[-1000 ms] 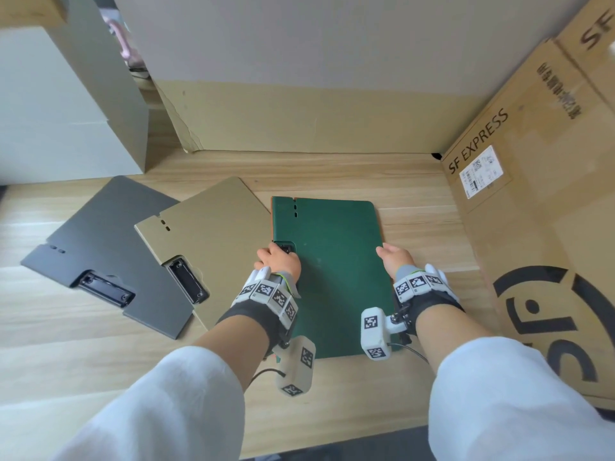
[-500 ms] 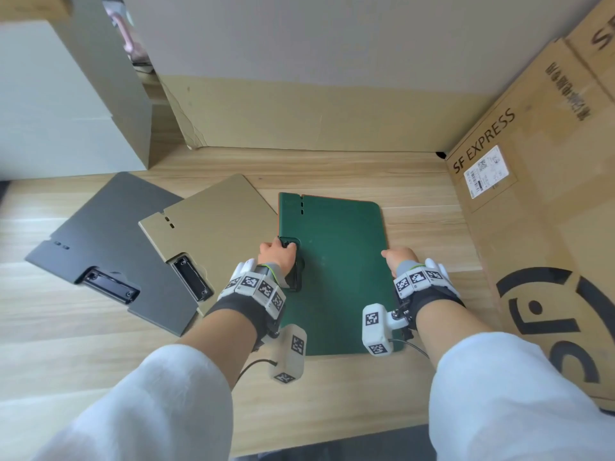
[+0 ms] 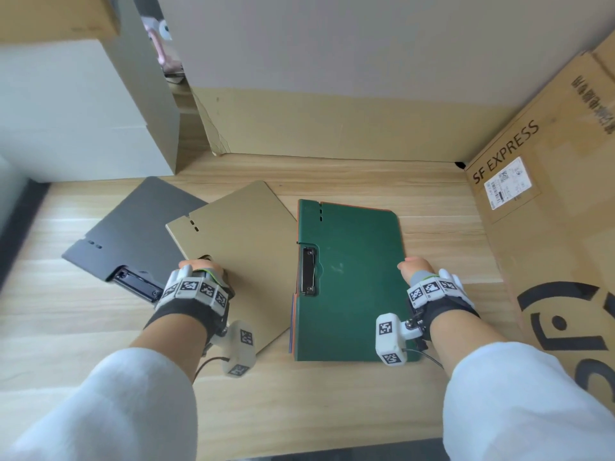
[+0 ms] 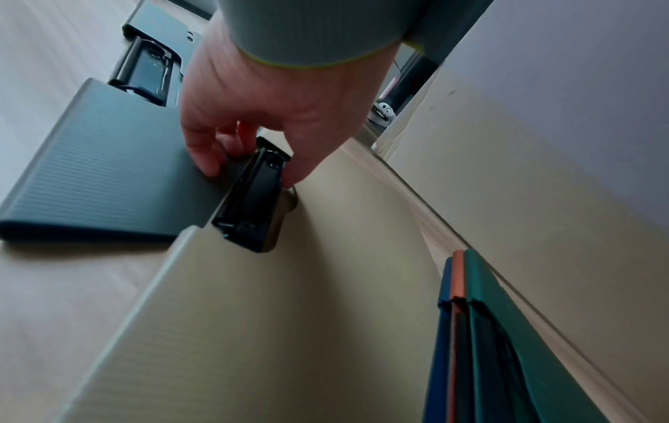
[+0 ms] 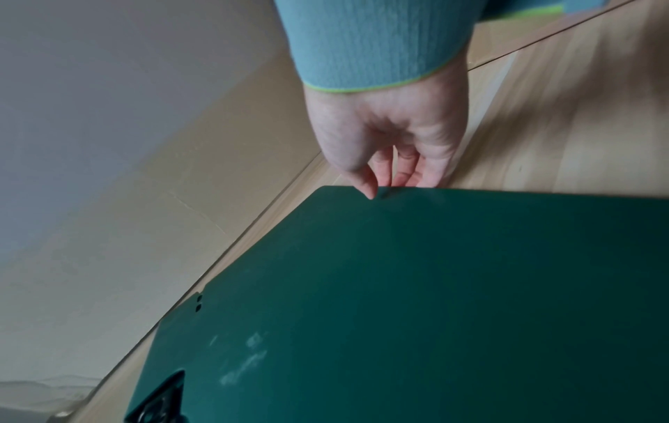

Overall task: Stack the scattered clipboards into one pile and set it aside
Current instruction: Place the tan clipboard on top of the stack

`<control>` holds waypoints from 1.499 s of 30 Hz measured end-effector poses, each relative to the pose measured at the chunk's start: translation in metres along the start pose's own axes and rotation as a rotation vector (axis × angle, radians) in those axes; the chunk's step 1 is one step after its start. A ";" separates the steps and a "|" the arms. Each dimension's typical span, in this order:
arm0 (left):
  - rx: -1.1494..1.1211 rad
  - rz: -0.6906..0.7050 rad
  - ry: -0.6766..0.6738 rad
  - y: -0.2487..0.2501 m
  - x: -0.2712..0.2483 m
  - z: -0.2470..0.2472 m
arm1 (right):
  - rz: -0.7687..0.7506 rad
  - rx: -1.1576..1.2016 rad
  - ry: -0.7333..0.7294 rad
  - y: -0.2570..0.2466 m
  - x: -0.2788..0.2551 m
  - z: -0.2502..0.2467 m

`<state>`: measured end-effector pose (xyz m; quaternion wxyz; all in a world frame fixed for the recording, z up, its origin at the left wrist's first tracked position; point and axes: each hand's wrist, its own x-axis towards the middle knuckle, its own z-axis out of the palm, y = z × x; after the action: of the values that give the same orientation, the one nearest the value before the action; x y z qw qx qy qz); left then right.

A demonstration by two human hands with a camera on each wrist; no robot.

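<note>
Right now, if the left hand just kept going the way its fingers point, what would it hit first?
The left hand already touches the tan clipboard's black clip. Pushing further down, it would probably press on the tan clipboard itself, then the grey clipboard beneath its edge.

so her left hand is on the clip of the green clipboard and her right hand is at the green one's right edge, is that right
Not quite. The left hand pinches the clip of the tan clipboard, as the left wrist view shows. The right hand is at the green clipboard's right edge.
</note>
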<state>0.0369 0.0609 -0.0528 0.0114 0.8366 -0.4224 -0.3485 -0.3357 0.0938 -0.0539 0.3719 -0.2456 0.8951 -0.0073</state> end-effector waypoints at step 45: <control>-0.029 0.290 -0.092 0.097 -0.055 0.054 | -0.051 0.438 -0.219 -0.002 -0.010 0.018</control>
<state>-0.0850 0.0531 -0.0321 0.0545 0.7497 -0.5338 -0.3873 -0.3167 0.0993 -0.0605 0.5107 -0.1810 0.8201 -0.1840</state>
